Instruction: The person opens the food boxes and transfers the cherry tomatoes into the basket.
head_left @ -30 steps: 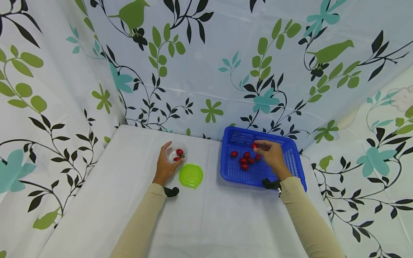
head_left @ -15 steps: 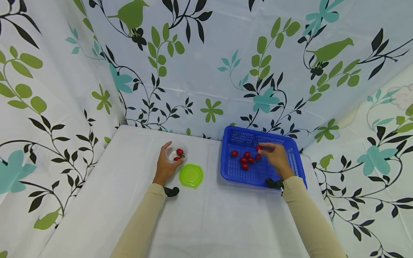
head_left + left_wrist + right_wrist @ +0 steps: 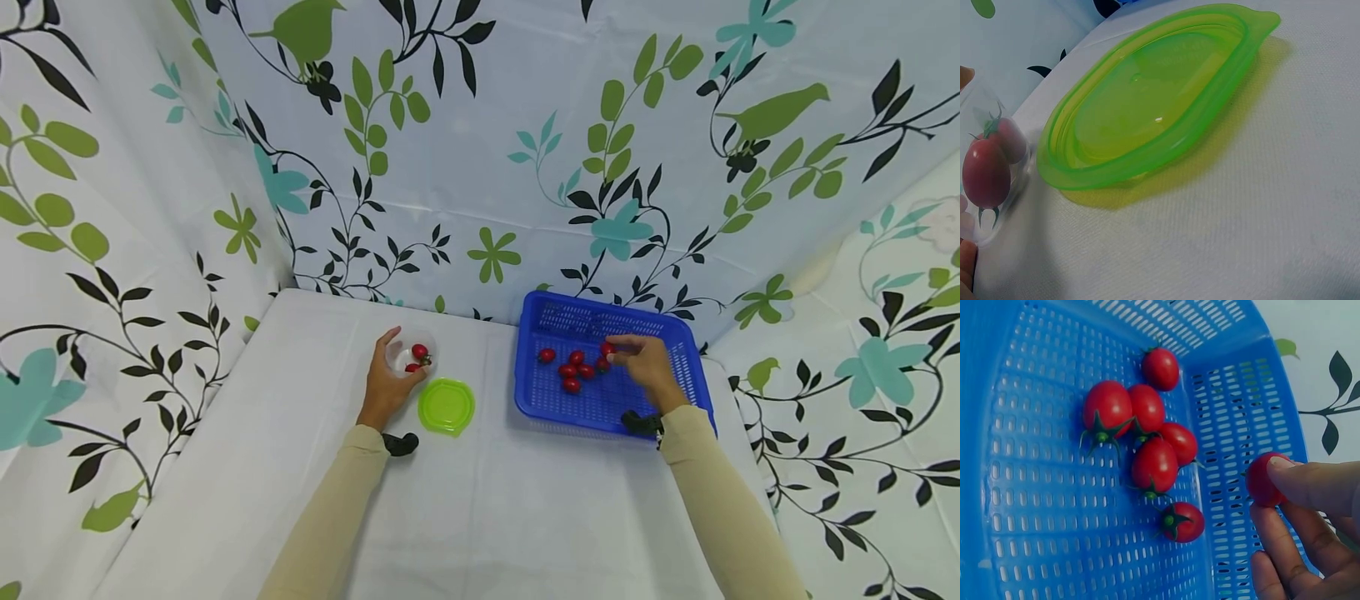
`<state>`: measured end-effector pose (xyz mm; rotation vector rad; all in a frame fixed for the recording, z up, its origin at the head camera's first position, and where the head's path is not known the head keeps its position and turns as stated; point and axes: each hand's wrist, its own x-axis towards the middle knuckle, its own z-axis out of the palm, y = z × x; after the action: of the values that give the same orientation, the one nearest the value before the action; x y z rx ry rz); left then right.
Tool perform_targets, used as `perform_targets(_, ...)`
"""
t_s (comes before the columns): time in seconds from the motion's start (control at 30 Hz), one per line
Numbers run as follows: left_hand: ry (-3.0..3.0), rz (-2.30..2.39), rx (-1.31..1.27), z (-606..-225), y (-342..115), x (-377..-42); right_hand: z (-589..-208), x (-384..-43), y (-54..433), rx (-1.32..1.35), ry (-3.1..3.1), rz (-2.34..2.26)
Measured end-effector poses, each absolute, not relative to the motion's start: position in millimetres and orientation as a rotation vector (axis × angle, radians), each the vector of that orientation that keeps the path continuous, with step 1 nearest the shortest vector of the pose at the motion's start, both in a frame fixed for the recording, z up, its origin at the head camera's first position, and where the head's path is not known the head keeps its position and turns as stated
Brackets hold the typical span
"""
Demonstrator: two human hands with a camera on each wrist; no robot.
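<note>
My left hand [image 3: 387,387] curls round a small clear plastic container [image 3: 1021,178] on the table. Inside it are cherry tomatoes [image 3: 986,174], at least two showing through the wall. Beside that hand lies a bright green lid [image 3: 446,406], flat on the cloth. Over the right part of a blue basket [image 3: 528,358], my right hand [image 3: 647,368] pinches one cherry tomato [image 3: 1265,480] between thumb and fingers. Several more cherry tomatoes [image 3: 1155,465] lie on the basket floor, to the left of the pinched one.
A white cloth covers the table [image 3: 480,517]. Behind it hangs a patterned curtain [image 3: 450,167] with leaves and birds, and more of it lines both sides. The basket stands at the table's back right, close to the curtain.
My right hand has moved slightly right and a little nearer inside the basket, with the cherry tomato still pinched. The left hand stays round the container.
</note>
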<state>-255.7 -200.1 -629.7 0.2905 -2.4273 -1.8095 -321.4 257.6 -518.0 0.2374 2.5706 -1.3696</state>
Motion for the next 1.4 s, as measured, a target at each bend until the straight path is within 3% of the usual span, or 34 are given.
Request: perform_targets(1.4,-2.426,-1.827,0.303,-626.7,-200.0,-256.9,-546.1,-340.2,287.9,0.324,2.526,-1.168)
